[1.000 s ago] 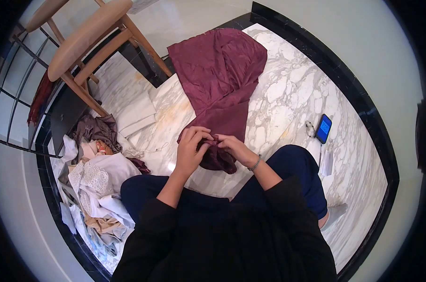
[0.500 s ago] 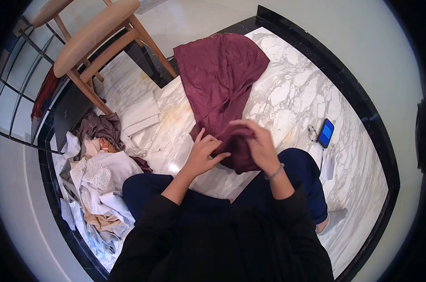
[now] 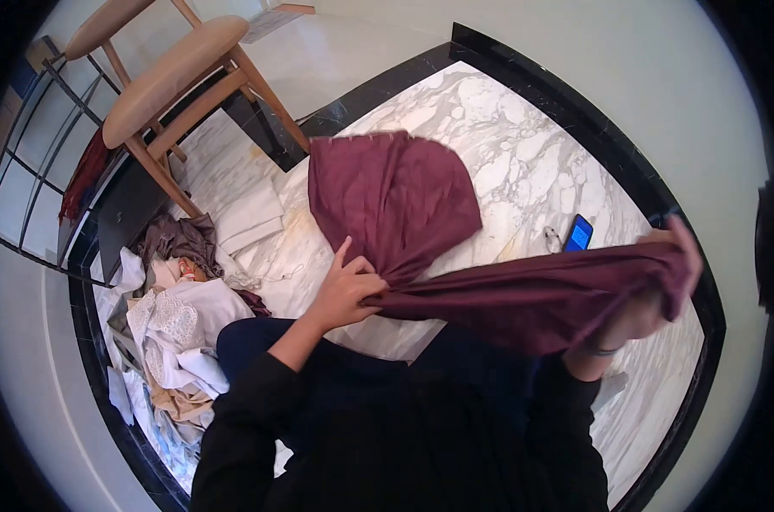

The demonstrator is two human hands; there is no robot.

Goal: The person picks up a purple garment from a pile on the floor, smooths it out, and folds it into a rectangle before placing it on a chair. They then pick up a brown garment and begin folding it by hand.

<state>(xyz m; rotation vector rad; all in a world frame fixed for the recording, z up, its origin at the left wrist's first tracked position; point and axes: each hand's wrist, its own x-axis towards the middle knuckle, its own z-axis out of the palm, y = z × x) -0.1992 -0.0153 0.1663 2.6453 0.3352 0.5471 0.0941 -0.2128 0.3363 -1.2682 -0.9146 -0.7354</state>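
A maroon cloth [image 3: 395, 192] lies spread on the marble floor in front of me, narrowing to a bunched point. At that point my left hand [image 3: 350, 293] is closed on the cloth, index finger sticking up. From there a stretched length of the same cloth runs right across my knees. Its far end is in my right hand [image 3: 651, 311], which is partly covered by the fabric and blurred by motion; the cloth passes between thumb and fingers. A bracelet shows on the right wrist.
A heap of mixed clothes [image 3: 182, 328] lies at my left, beside a folded white cloth [image 3: 250, 218]. A wooden chair [image 3: 182, 81] and a black wire rack [image 3: 41, 171] stand behind. A phone [image 3: 580, 232] lies on the floor at right, near the wall.
My right hand has swung far to the right, drawing out a length of the maroon cloth. My left hand has closed on the bunched part. The spread part has shifted nearer.
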